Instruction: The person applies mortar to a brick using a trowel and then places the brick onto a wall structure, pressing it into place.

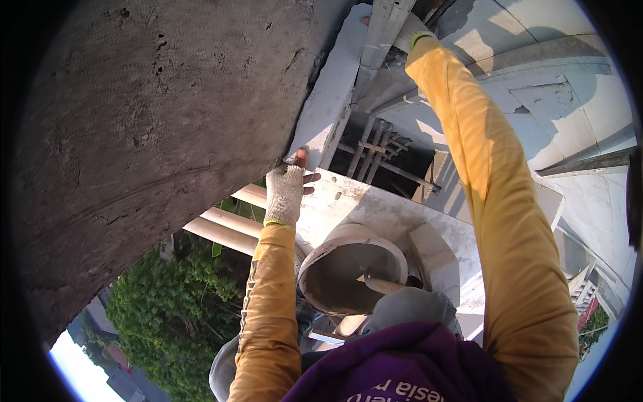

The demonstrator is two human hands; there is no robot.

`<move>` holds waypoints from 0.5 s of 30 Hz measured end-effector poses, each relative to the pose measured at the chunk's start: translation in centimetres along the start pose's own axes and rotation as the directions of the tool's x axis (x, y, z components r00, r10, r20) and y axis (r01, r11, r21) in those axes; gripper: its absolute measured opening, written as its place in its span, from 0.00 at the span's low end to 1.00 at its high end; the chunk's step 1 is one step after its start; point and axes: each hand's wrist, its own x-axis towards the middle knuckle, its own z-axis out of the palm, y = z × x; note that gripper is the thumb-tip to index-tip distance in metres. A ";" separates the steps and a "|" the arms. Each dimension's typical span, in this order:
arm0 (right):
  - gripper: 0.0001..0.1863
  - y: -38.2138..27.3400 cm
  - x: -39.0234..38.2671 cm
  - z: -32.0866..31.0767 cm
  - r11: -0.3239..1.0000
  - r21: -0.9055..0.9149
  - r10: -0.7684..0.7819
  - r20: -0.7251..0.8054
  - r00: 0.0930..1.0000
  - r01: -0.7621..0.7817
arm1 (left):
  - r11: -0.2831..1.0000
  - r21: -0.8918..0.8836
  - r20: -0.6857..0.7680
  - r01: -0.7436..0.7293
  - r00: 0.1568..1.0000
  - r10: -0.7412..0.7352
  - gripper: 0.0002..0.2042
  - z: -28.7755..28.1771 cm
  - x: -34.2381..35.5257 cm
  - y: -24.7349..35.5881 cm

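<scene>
A long, pale grey slab with a rough edge stands tilted along the underside of the big concrete surface. My left hand, in a white knit glove with bare fingertips, grips its lower end; the thumb lies on the slab and the fingers show below. At the top, my right hand reaches around a long pale bar beside the slab. It is gloved too, and one fingertip shows past the bar; its other fingers are hidden. Below my hands sits a round bucket of wet grey mortar, with a wooden-handled tool in it.
A rough brown concrete surface fills the upper left. Beneath the bucket runs a whitish ledge, with a dark opening crossed by a lattice of bars beyond. Pale poles jut out at left above green trees far below.
</scene>
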 end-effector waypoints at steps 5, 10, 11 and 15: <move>0.30 0.3 -0.1 -0.1 1.000 -0.004 0.028 0.015 1.000 -0.027 | 0.997 -0.080 0.015 -0.022 1.000 0.023 0.18 -0.1 0.2 -0.6; 0.31 0.5 0.0 0.8 1.000 0.017 0.026 0.019 0.999 -0.026 | 0.997 -0.077 -0.002 -0.001 1.000 0.001 0.17 -0.6 0.0 -0.5; 0.32 0.8 0.0 0.8 0.999 0.016 0.029 0.019 0.999 -0.029 | 0.997 -0.083 -0.001 -0.006 1.000 0.006 0.16 -0.4 -0.1 -0.4; 0.33 3.6 -0.2 1.0 0.998 0.016 0.054 0.034 0.998 -0.054 | 0.998 -0.021 0.015 0.051 0.999 -0.051 0.21 -0.2 0.0 -1.0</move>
